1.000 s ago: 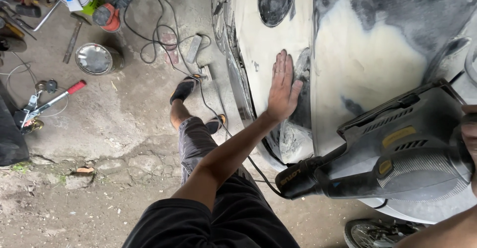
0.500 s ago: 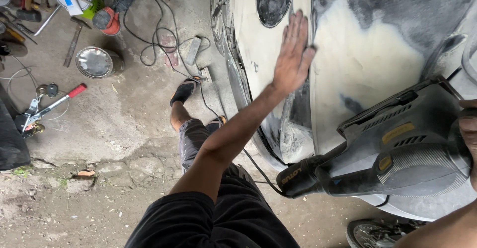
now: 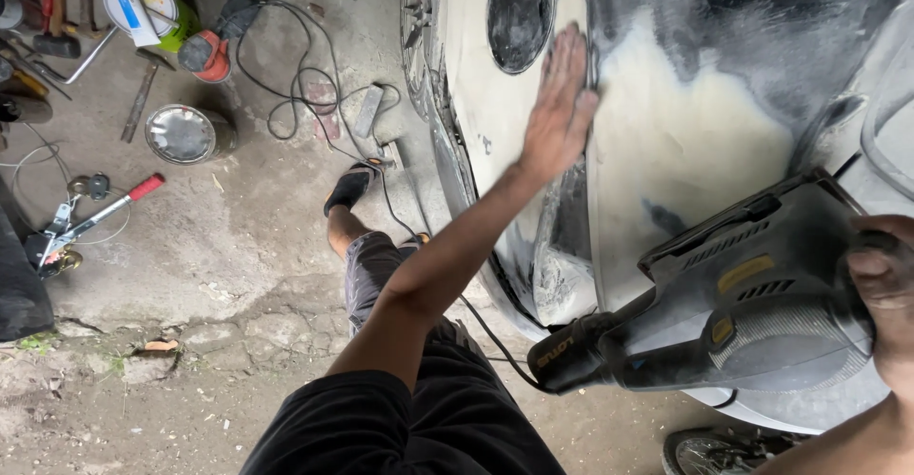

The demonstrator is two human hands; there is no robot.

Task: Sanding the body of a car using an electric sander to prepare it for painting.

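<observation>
The left hand [image 3: 560, 104] lies flat, fingers spread, against the pale filler-coated car panel [image 3: 685, 142] (just beside the dark round opening [image 3: 520, 10]). The right hand [image 3: 885, 289] grips the grey power sander [image 3: 743, 313], held near the panel's lower part.

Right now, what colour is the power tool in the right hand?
Dark grey with yellow labels; the sander shows best in the head view.
</observation>
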